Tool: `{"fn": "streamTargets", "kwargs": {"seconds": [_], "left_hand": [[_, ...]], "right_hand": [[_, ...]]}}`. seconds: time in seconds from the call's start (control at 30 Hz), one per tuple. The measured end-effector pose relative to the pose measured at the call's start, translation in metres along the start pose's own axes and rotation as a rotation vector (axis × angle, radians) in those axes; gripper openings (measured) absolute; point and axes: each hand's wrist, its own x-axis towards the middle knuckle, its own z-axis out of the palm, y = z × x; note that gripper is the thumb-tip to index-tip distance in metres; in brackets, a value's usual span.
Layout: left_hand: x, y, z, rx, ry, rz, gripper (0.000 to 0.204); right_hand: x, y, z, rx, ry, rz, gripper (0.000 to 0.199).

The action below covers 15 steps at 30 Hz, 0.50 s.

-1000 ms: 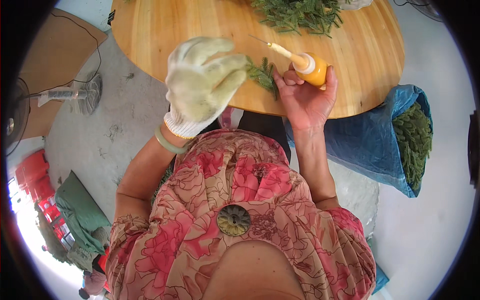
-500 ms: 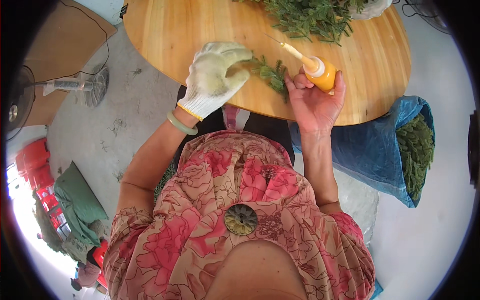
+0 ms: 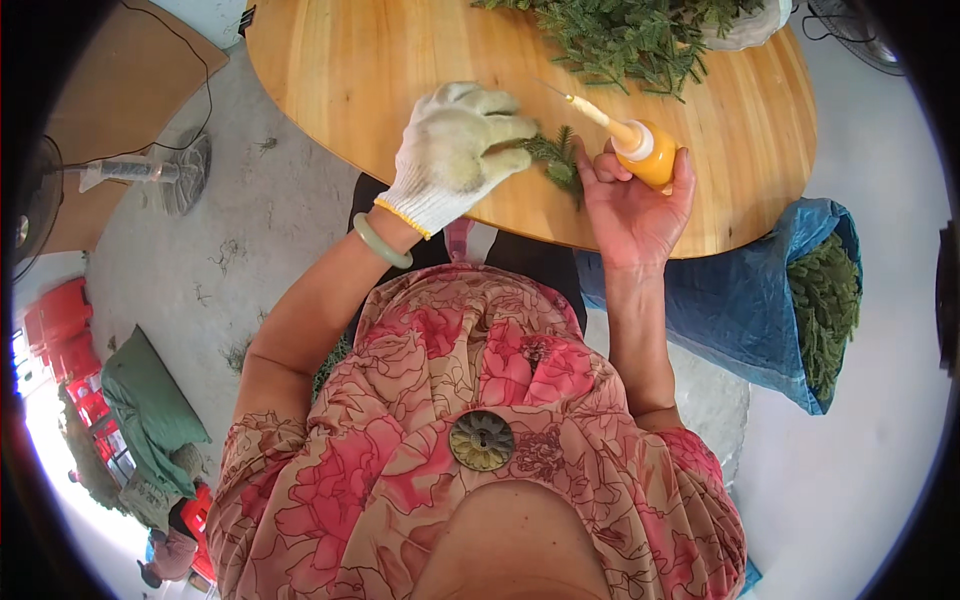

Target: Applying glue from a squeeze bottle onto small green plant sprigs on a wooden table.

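Note:
My left hand [image 3: 455, 140], in a white knit glove with a yellow cuff edge, has its thumb and fingers closed at the stem end of a small green fir sprig [image 3: 556, 160] over the table. Resting in the bare palm and curled fingers of my right hand [image 3: 640, 210] is an orange squeeze bottle [image 3: 652, 160]. Its long pale nozzle ends in a thin metal needle that points up and to the left. The sprig's other end lies against my right fingertips. The gloved fingertips partly hide the stem.
A pile of fir branches [image 3: 640, 45] covers the far side of the round wooden table [image 3: 330, 70]. Beside the table at right, a blue sack [image 3: 720, 300] holds more greenery. A fan [image 3: 185, 170] stands on the floor at left, near a green sack [image 3: 150, 385].
My gloved left hand has shifted right and its thumb and fingers have come closer together on the sprig. My right hand still holds the bottle, almost unmoved.

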Motion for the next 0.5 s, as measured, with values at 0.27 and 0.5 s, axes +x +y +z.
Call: {"fn": "streamTargets", "kwargs": {"seconds": [0.27, 0.5], "left_hand": [[-0.003, 0.003, -0.004, 0.004, 0.021, -0.077, 0.031], [-0.004, 0.002, -0.003, -0.029, 0.026, -0.103, 0.031]], "right_hand": [[0.001, -0.011, -0.003, -0.056, -0.033, 0.040, 0.049], [0.000, -0.012, -0.007, -0.099, -0.006, 0.017, 0.044]]}}
